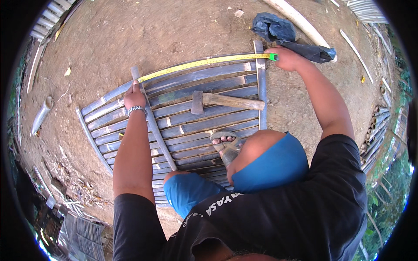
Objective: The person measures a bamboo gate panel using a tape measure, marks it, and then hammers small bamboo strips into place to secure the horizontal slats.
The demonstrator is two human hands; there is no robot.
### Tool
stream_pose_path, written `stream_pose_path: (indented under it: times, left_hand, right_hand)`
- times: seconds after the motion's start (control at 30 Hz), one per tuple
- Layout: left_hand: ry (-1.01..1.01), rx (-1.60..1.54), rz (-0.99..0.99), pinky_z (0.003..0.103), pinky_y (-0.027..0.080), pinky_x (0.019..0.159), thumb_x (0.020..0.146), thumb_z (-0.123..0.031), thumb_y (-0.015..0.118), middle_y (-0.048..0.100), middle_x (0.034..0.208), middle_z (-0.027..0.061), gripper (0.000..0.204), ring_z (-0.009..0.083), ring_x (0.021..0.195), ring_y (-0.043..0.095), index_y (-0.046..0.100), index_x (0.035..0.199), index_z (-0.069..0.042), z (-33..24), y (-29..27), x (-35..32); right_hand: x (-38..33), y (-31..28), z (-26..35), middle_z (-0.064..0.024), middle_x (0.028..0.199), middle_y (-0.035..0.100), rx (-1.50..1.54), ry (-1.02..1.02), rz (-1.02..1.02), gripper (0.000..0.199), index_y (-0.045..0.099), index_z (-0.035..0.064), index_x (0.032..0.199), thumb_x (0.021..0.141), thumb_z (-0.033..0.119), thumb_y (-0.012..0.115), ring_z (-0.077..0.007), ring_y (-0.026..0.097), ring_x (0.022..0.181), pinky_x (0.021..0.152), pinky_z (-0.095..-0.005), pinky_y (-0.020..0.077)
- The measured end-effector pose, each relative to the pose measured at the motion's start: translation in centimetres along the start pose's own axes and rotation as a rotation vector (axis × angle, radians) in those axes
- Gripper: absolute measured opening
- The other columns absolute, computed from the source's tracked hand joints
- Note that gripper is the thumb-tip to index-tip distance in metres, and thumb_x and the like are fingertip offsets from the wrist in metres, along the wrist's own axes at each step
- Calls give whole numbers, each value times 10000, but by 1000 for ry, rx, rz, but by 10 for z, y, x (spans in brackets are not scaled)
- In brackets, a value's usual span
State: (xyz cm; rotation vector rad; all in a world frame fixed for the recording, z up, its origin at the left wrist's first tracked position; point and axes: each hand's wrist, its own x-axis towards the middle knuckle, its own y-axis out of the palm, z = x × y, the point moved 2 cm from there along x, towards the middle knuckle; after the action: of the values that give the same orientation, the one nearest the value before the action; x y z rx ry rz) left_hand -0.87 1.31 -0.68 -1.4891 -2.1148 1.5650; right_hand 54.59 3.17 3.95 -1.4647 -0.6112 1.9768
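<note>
A yellow tape measure (201, 64) is stretched along the far side of a slatted bamboo panel (191, 157) lying on the ground. My right hand (284, 58) is closed around its green case at the panel's right crosspiece (261, 93). At the middle crosspiece (153, 124), my left hand (134, 96) pinches the tape's other end. On the slats between my arms rests a hatchet (197, 102), its wooden handle (235, 101) pointing right. My sandalled foot (225, 141) stands on the panel.
A crumpled black plastic bag (273, 28) lies beyond my right hand, beside a long pale pole (300, 21). A short bamboo piece (42, 115) sits on the dirt at left. Several bamboo poles (376, 130) are stacked at far right. Wood scraps (82, 191) litter the lower left.
</note>
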Motion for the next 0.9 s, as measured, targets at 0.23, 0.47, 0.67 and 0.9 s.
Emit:
stream_pose_path:
  times: [0.23, 0.47, 0.67, 0.9]
  left_hand:
    - [56, 55, -22, 410, 502, 961, 1003, -498, 536, 715, 1175, 192, 494, 349, 1125, 677, 729, 1210, -93, 7, -3, 6]
    - [61, -37, -189, 443, 490, 958, 975, -477, 598, 708, 1118, 243, 598, 403, 1091, 647, 645, 1264, 45, 17, -14, -36]
    - [47, 271, -216, 506, 440, 1036, 791, -383, 811, 515, 1273, 293, 804, 468, 1195, 510, 455, 1419, -29, 123, 3, -163]
    - [-108, 330, 17, 504, 448, 1018, 860, -304, 762, 536, 1266, 235, 635, 429, 1193, 535, 493, 1409, -134, 148, -7, -207]
  right_hand:
    - [-2, -2, 9, -207, 1282, 602, 16, -26, -30, 424, 582, 153, 1329, 915, 65, 565, -397, 582, 1196, 1016, -448, 466]
    - [-5, -6, 10, -218, 1291, 592, -23, -54, -32, 501, 581, 152, 1342, 857, 25, 607, -401, 560, 1225, 1037, -433, 454]
    - [0, 4, 0, -186, 1324, 567, 22, -57, -40, 595, 557, 113, 1377, 804, -38, 605, -370, 533, 1263, 1073, -396, 426]
    - [-5, -3, 1, -211, 1314, 576, 8, -64, -33, 575, 565, 118, 1370, 816, -26, 618, -388, 546, 1249, 1059, -411, 439]
